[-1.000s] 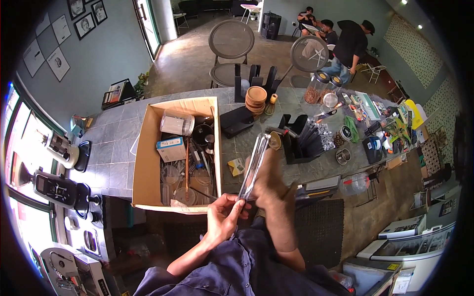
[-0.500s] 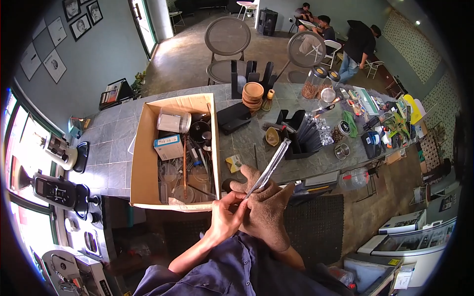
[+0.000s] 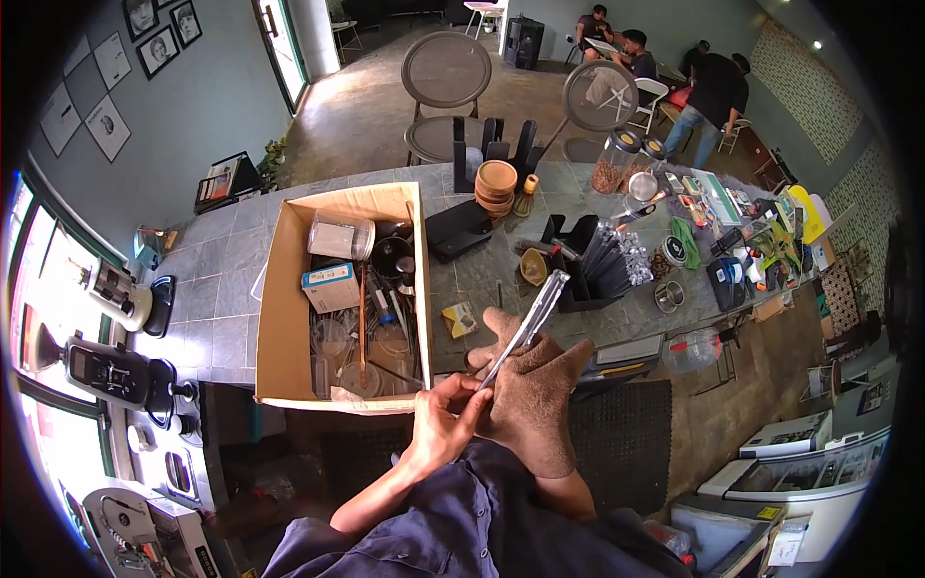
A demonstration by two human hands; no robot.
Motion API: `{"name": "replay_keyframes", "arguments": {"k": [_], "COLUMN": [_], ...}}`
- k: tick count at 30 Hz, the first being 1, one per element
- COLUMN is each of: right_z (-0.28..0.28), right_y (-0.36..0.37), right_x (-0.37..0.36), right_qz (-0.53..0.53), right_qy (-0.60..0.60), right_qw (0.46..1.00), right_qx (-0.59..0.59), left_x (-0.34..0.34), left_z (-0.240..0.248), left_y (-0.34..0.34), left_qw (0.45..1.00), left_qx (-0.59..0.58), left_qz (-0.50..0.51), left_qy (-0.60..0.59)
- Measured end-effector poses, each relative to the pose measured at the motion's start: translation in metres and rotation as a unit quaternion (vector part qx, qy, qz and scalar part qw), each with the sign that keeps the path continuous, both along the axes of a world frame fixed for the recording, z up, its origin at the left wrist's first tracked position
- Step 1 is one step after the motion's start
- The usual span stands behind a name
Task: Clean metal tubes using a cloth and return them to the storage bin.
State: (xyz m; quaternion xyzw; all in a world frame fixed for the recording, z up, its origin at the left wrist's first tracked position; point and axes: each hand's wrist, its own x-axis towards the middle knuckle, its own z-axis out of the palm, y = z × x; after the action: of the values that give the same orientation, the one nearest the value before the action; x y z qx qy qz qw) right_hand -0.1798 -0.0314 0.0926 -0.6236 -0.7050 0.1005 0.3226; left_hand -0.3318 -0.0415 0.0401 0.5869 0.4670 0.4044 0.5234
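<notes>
A long slim shiny silver piece (image 3: 532, 323) slants up and to the right in front of me. It looks like metal and widens toward its far end; its exact kind is unclear. My bare left hand (image 3: 445, 424) is closed, pinching its near end between thumb and fingertips. Under its middle is my right hand (image 3: 528, 405), in a brown fabric glove, with the fingers spread and the piece lying across it. Just left of both hands stands an open cardboard box (image 3: 274, 337), holding a clear lidded jar (image 3: 337, 237), a white and blue carton (image 3: 330, 287) and loose utensils.
The grey tiled counter (image 3: 217, 289) bears stacked brown bowls (image 3: 495, 183), a bamboo whisk (image 3: 525, 197), a black holder of wrapped utensils (image 3: 588, 289), jars (image 3: 609, 164) and mixed small items at right. Coffee grinders (image 3: 111, 371) stand at left. Several people are in the background.
My gloved hand has shifted slightly right and turned, its fingers more visibly spread. The silver piece and my left hand have barely moved. A standing person in the background has moved right.
</notes>
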Motion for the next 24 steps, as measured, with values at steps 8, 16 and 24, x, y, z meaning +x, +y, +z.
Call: {"name": "replay_keyframes", "arguments": {"k": [8, 16, 24], "right_z": [0.004, -0.033, -0.005], "right_y": [0.011, 0.049, 0.033], "right_x": [0.010, 0.031, 0.040], "right_qz": [0.039, 0.039, 0.049], "right_qy": [0.064, 0.245, 0.455], "right_qw": [0.996, 0.942, 0.873], "right_qx": [-0.042, -0.227, -0.165], "left_x": [0.000, 0.003, 0.003], "left_z": [-0.001, 0.004, -0.010], "left_y": [0.002, 0.004, -0.005], "left_qw": [0.998, 0.995, 0.990], "left_qx": [-0.038, -0.063, -0.098], "left_qz": [-0.020, -0.031, -0.062], "left_qy": [-0.035, -0.069, -0.078]}}
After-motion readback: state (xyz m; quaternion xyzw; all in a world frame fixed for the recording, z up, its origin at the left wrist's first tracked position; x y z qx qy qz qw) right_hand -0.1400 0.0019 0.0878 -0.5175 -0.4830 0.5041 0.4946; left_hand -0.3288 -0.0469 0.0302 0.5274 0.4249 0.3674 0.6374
